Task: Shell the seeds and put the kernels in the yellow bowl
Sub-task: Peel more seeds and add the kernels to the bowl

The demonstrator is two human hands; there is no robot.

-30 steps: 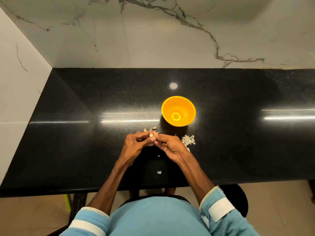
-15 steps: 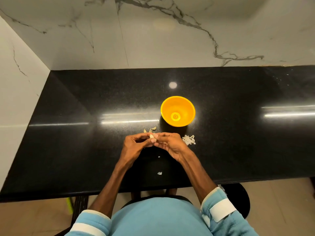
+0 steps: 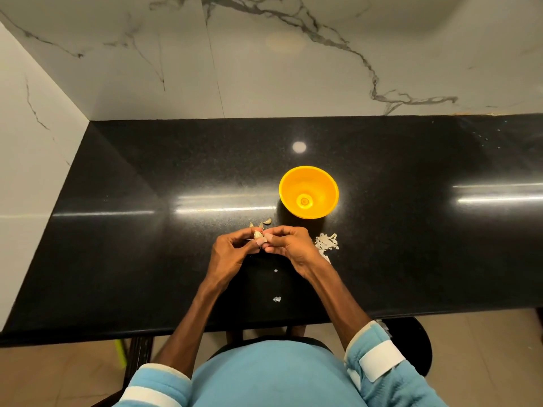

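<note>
1. Both forearms reach forward and converge over the black surface [image 3: 147, 259]; the left hand [image 3: 232, 254] and right hand [image 3: 291, 248] meet fingertip to fingertip, wrists apart.
2. The fingers [image 3: 279, 230] of both hands are curled and pressed together, pinching one pale seed [image 3: 258, 235] between them.
3. The seed is mostly hidden by the fingertips; it is too small to tell its long axis or which way it points.
4. The yellow bowl [image 3: 323, 198] stands mouth up just beyond the right hand's fingers, apart from them.
5. Loose shell pieces [image 3: 266, 221] lie just beyond the left fingers; a shell pile [image 3: 326, 243] lies beside the right hand; two small fragments [image 3: 276, 299] lie between the forearms.
</note>
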